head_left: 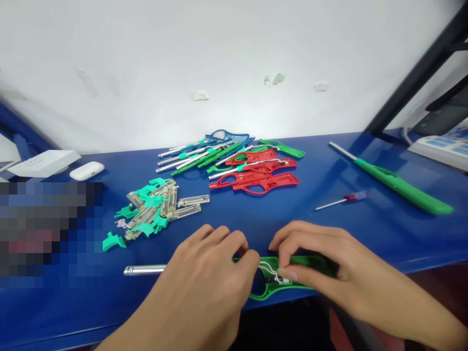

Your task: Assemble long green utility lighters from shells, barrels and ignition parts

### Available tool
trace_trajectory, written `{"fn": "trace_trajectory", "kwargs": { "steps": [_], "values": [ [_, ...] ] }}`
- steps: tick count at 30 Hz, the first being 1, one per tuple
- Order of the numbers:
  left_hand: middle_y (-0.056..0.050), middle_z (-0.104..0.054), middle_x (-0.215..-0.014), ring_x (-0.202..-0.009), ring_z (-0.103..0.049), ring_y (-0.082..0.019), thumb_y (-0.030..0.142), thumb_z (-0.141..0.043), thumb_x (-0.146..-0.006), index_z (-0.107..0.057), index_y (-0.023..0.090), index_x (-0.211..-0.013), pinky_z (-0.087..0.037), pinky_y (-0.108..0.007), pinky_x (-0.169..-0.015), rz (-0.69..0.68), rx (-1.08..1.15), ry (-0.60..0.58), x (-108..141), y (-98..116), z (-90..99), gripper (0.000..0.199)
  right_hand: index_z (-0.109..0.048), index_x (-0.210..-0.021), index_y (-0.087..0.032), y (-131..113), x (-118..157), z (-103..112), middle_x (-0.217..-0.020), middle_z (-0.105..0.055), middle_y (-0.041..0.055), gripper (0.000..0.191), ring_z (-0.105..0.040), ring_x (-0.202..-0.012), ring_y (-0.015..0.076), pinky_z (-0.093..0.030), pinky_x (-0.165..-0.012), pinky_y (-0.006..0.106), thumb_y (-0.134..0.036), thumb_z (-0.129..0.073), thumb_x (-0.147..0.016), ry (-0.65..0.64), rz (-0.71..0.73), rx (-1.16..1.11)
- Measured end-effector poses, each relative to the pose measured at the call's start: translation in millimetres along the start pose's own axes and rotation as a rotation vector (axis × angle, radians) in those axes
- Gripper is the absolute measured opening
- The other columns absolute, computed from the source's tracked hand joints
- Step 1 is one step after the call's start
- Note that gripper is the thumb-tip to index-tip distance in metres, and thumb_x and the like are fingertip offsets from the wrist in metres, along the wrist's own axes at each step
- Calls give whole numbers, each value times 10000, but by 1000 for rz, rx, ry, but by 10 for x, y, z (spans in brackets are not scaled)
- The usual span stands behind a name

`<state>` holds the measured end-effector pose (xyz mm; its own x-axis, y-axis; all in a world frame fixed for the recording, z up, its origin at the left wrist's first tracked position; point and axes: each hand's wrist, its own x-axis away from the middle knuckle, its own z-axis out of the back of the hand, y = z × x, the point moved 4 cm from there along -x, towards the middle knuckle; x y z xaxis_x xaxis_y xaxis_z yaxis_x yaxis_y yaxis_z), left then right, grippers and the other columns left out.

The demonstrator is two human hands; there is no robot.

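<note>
A green lighter shell half [268,293] lies near the table's front edge, its inside facing up. Its silver metal tube [144,270] sticks out to the left. My left hand [215,273] is closed over the shell where the tube meets it, fingers curled and partly hidden. White wires [268,266] run inside the shell to a small pale part beside the trigger loop. My right hand [318,263] has thumb and forefinger pinched at that spot, over the shell's handle end. Whether a wire or the small part sits between these fingertips is hidden.
Behind my hands lie red shell halves [268,181], green and blue ones with tubes, teal triggers [144,229] and clear fuel tanks [193,200]. At right are a screwdriver [343,200] and a whole green lighter [402,185]. A white earbud case [87,170] sits left.
</note>
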<state>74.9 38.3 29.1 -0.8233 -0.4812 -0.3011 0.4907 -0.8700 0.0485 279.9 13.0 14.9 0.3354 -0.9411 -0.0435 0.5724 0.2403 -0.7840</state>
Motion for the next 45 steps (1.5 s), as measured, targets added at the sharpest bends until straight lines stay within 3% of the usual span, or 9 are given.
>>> {"fn": "trace_trajectory", "kwargs": {
  "steps": [7,12,15,23,33,45],
  "values": [
    [-27,-766,-983,-817,-731,-274,-20,-594,-853,-744,222,-1015,-638,-453,-710,6,15,24,61,-28,-48,328,-725,-1017,-309,22,-28,8,-1108,-777,-60,64,-731,-993,113,-527,-920,208,-343,-704,-1067,16,34,-9],
    [-31,-773,-998,-821,-740,-265,-38,-545,-880,-741,213,-1060,-636,-445,-761,-2,6,104,120,3,-41,365,-754,-1031,-303,-9,-4,16,-1113,-792,-52,113,-748,-1000,106,-545,-917,190,-350,-670,-1091,40,83,61],
    [-21,-773,-976,-783,-728,-252,-19,-523,-899,-733,216,-1033,-605,-418,-715,1,2,151,144,6,-31,343,-763,-1036,-297,-27,15,20,-1111,-796,-35,146,-757,-989,115,-563,-906,202,-355,-646,-1102,50,100,101],
    [-21,-804,-987,-787,-757,-227,19,-381,-1070,-735,194,-1025,-586,-396,-714,-39,-63,243,113,33,14,397,-777,-1029,-298,-26,19,18,-1115,-805,-13,169,-774,-998,151,-590,-915,235,-368,-640,-1100,67,106,140],
    [-21,-812,-1051,-863,-767,-242,88,-391,-1111,-727,187,-1105,-594,-425,-805,-26,-47,211,173,11,-58,350,-795,-1043,-297,-46,18,15,-1122,-810,-15,183,-781,-1001,140,-593,-927,214,-362,-635,-1104,89,144,184],
    [-41,-803,-1052,-893,-756,-277,37,-528,-929,-761,190,-1086,-642,-474,-834,-10,-12,101,134,15,-78,320,-808,-1076,-319,-54,27,-53,-1194,-784,7,188,-760,-1079,173,-590,-980,265,-399,-640,-1104,41,137,219]
  ]
}}
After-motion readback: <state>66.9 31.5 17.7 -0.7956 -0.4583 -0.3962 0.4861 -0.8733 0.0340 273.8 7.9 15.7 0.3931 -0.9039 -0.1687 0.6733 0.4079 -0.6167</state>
